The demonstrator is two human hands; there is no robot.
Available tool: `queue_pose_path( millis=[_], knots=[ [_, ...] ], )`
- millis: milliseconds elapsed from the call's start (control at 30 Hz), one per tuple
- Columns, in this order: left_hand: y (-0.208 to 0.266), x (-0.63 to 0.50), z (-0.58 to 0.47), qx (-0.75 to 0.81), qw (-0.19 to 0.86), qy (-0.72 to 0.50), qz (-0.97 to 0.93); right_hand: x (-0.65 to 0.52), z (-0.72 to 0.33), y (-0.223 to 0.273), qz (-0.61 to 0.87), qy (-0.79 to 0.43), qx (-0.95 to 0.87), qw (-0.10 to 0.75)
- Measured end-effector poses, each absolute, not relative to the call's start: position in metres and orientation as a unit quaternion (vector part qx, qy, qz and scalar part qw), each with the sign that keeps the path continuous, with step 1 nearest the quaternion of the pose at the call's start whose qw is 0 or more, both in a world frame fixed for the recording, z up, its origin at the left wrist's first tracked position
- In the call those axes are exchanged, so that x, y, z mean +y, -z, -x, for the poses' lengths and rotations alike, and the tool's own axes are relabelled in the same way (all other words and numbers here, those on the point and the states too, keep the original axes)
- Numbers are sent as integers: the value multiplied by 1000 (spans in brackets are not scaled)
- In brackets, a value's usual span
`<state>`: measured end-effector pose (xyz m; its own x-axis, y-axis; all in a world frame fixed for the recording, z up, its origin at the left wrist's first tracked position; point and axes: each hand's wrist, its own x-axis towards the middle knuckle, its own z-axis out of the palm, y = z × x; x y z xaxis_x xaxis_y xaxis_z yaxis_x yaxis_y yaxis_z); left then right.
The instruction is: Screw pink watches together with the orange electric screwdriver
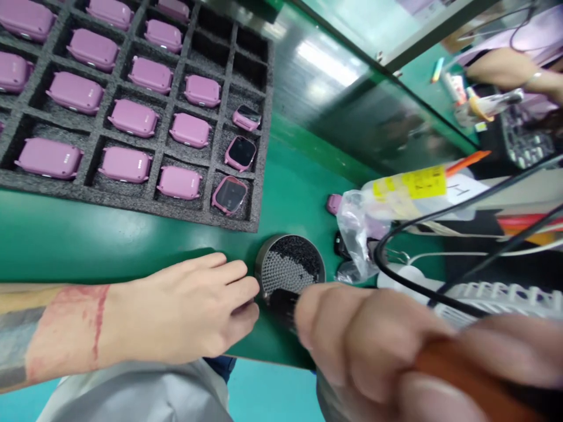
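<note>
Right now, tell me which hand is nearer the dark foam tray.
Left. The left hand is just below the foam tray in the picture, not touching it; the right hand is farther off, at the lower right and closer to the camera.

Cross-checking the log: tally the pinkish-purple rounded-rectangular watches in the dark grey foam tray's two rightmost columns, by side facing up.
Screen-side-up watches: 3
Back-side-up watches: 3
Total, those two columns: 6
</note>
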<state>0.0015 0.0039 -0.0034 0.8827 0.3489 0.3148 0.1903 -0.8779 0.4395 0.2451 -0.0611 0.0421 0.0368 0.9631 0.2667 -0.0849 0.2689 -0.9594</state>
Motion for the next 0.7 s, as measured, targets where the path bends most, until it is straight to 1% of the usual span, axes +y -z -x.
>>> queue_pose_path(
  millis=[100,200,300,400,567,700],
  knots=[
    [3,5,2,125,245,-175,-945,-47,-254,-44,402,-404,-494,657],
    [2,9,7,90,301,-171,-934,-35,-254,-35,394,-386,-505,664],
    [-2,13,10,100,328,-172,-923,-29,-249,-27,406,-388,-488,668],
    [-4,15,10,127,308,-190,-924,-26,-247,-26,408,-385,-482,673],
    [1,14,8,123,222,-171,-952,-20,-250,-29,382,-406,-513,653],
    [6,12,8,117,213,-166,-956,-16,-248,-29,372,-398,-523,656]
  ],
)
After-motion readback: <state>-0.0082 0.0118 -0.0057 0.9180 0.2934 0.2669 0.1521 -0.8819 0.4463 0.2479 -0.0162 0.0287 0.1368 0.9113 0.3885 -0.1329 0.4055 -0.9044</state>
